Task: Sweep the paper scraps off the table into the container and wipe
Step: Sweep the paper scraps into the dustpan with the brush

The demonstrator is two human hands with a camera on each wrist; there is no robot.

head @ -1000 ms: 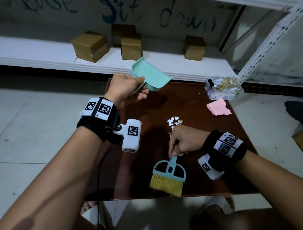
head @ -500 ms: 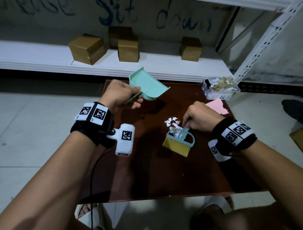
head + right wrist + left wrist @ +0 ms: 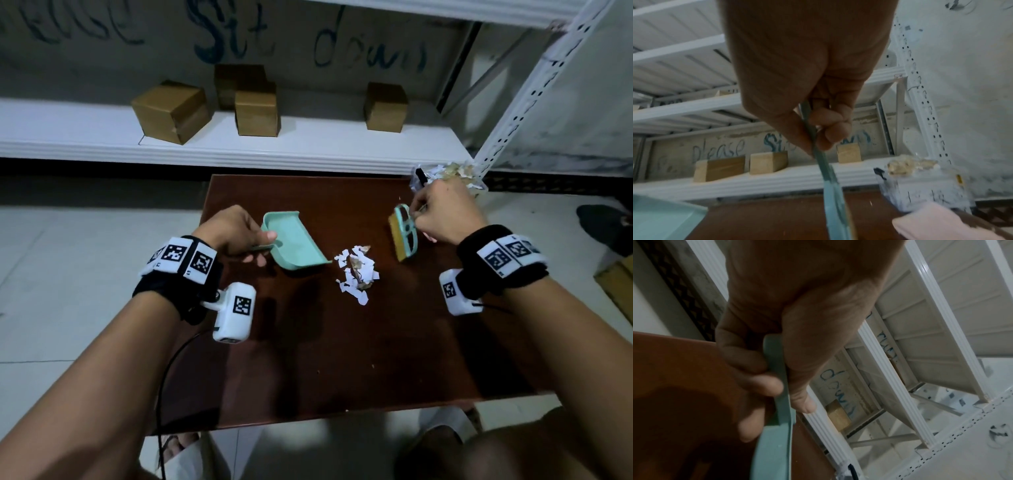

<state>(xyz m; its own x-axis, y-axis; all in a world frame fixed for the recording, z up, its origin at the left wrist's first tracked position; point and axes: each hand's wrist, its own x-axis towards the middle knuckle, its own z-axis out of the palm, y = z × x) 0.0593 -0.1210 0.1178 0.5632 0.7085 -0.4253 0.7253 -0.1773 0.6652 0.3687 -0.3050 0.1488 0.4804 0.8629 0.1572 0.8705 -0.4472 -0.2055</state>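
Two hands work as a pair, each closed round a tool. The left hand (image 3: 233,229) grips the handle of the dustpan (image 3: 294,240), which sits low on the table (image 3: 308,359) with its open lip turned toward the paper scraps (image 3: 356,270), a placement that looks meant to catch them. The right hand (image 3: 445,212) pinches the thin handle of the brush (image 3: 404,236) between thumb and curled fingers, keeping the bristle edge on the far side of the pile from the pan, so a stroke toward the left would likely drive the scraps in. The scraps lie in a loose heap between pan and brush, touching neither. Beyond the right hand, at the far right corner, stands the clear container (image 3: 472,181), already holding shredded paper. Only the head view shows the pile and its gap to the pan. Only the right wrist view shows the pink cloth (image 3: 941,224) lying just in front of the container, presumably for wiping; the left wrist view gives the closest look at fingers wrapped round the pan's handle.
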